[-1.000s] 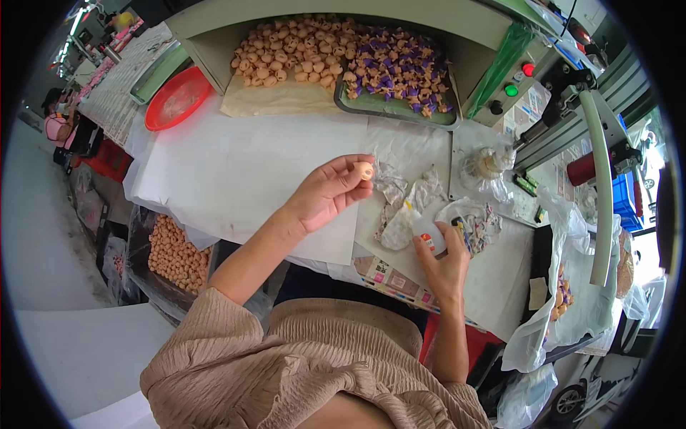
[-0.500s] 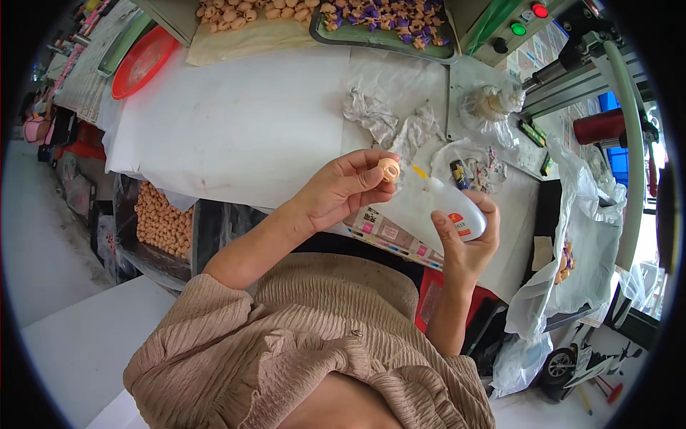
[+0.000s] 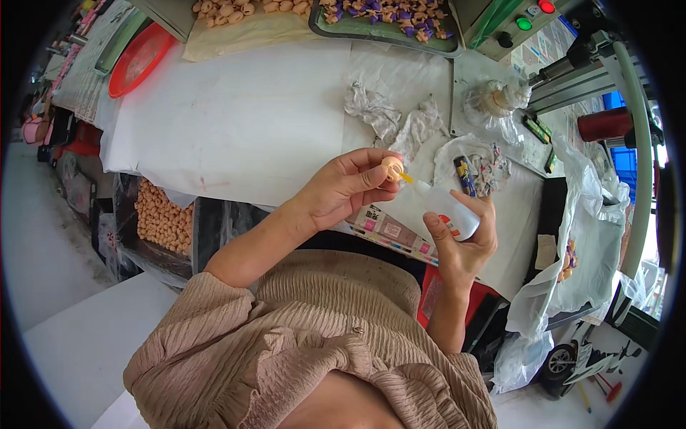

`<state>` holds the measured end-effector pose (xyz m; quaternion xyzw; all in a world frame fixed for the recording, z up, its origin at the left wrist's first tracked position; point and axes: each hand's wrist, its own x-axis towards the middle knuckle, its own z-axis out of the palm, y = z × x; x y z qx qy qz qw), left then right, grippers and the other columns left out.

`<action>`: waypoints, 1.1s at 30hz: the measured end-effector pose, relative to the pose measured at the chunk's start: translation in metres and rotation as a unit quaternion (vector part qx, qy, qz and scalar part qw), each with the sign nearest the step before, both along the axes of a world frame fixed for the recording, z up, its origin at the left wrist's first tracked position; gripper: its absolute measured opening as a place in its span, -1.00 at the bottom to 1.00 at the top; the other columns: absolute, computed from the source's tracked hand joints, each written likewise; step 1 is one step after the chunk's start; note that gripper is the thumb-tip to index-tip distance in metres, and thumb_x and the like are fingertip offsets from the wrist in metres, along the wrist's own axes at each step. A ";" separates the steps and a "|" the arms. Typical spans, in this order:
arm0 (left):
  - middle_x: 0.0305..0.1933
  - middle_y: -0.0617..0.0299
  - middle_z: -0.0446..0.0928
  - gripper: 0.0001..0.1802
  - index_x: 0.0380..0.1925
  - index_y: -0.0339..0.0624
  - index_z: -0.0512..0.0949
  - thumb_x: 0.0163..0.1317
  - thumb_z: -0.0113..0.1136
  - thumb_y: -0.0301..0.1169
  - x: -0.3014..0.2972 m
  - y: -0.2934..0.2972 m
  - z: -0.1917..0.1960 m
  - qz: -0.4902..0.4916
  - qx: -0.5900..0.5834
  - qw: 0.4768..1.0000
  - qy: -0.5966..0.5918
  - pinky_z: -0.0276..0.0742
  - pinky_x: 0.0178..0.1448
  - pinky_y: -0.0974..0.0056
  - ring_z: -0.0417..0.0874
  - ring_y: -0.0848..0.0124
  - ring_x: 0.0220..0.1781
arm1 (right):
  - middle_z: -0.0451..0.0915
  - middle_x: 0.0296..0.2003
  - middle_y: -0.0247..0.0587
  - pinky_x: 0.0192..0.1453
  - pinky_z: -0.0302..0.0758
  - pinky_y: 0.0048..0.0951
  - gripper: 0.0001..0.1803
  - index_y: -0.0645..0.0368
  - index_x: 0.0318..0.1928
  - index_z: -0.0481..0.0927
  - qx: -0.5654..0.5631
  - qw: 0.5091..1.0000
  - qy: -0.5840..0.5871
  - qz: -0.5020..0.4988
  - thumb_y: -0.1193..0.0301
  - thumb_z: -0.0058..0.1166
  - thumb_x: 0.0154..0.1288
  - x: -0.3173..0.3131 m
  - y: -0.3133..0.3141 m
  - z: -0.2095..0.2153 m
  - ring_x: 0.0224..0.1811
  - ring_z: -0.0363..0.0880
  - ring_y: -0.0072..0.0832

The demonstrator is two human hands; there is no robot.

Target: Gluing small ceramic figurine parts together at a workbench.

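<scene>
Between the thumb and fingers of my left hand (image 3: 348, 184) is a small flesh-coloured doll head (image 3: 391, 168), its hollow opening turned to the right. My right hand (image 3: 468, 239) grips a white translucent squeeze bottle (image 3: 450, 211) with a red-and-white label, tilted toward the left. The yellow nozzle tip (image 3: 406, 177) of the bottle reaches the opening of the doll head; whether it touches inside, I cannot tell. Both hands are above the near edge of the white-covered table (image 3: 236, 129).
A tray (image 3: 386, 41) of small purple-and-flesh doll parts stands at the back, beside loose doll heads (image 3: 227, 13). Crumpled cloths (image 3: 375, 111) and a dark cylinder (image 3: 464, 176) lie near my right hand. A red basin (image 3: 139, 61) and a bin of heads (image 3: 164, 220) are to the left.
The bottle in my right hand has moved left and turned, bringing its yellow tip to the doll head. My left hand has stayed nearly still.
</scene>
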<state>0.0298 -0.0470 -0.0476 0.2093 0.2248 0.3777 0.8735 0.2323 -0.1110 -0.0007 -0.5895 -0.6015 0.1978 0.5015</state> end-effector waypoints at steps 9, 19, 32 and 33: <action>-0.04 0.18 0.55 -0.59 0.18 -0.25 0.39 0.34 0.11 -0.41 -0.002 -0.001 -0.003 -0.003 -0.011 1.000 -0.006 0.63 0.11 0.35 0.63 0.42 -0.03 | 0.43 -0.41 -0.32 -0.26 0.37 -0.49 -0.56 0.22 -0.21 0.61 -0.012 0.999 -0.034 -0.022 0.35 0.50 -0.11 0.003 -0.003 0.005 -0.37 0.42 -0.49; -0.04 0.22 0.56 -0.62 0.11 -0.23 0.46 0.30 0.18 -0.44 -0.001 -0.001 -0.002 0.001 -0.005 1.000 -0.012 0.61 0.13 0.35 0.64 0.44 -0.04 | 0.44 -0.44 -0.30 -0.29 0.36 -0.47 -0.56 0.24 -0.22 0.62 -0.006 0.999 -0.046 -0.026 0.35 0.50 -0.14 0.004 -0.012 0.011 -0.39 0.43 -0.47; -0.02 0.20 0.56 -0.59 0.14 -0.24 0.45 0.28 0.18 -0.47 0.000 -0.001 -0.001 -0.004 -0.011 1.000 -0.014 0.59 0.16 0.34 0.63 0.43 -0.02 | 0.46 -0.43 -0.29 -0.30 0.35 -0.49 -0.56 0.26 -0.22 0.62 0.004 1.000 -0.027 -0.008 0.37 0.49 -0.14 0.002 -0.009 0.008 -0.40 0.42 -0.49; -0.02 0.20 0.56 -0.59 0.14 -0.24 0.45 0.28 0.18 -0.47 0.000 -0.001 -0.001 -0.004 -0.011 1.000 -0.014 0.59 0.16 0.34 0.63 0.43 -0.02 | 0.46 -0.43 -0.29 -0.30 0.35 -0.49 -0.57 0.26 -0.23 0.62 0.000 1.000 -0.028 -0.008 0.37 0.49 -0.14 0.002 -0.009 0.009 -0.40 0.42 -0.49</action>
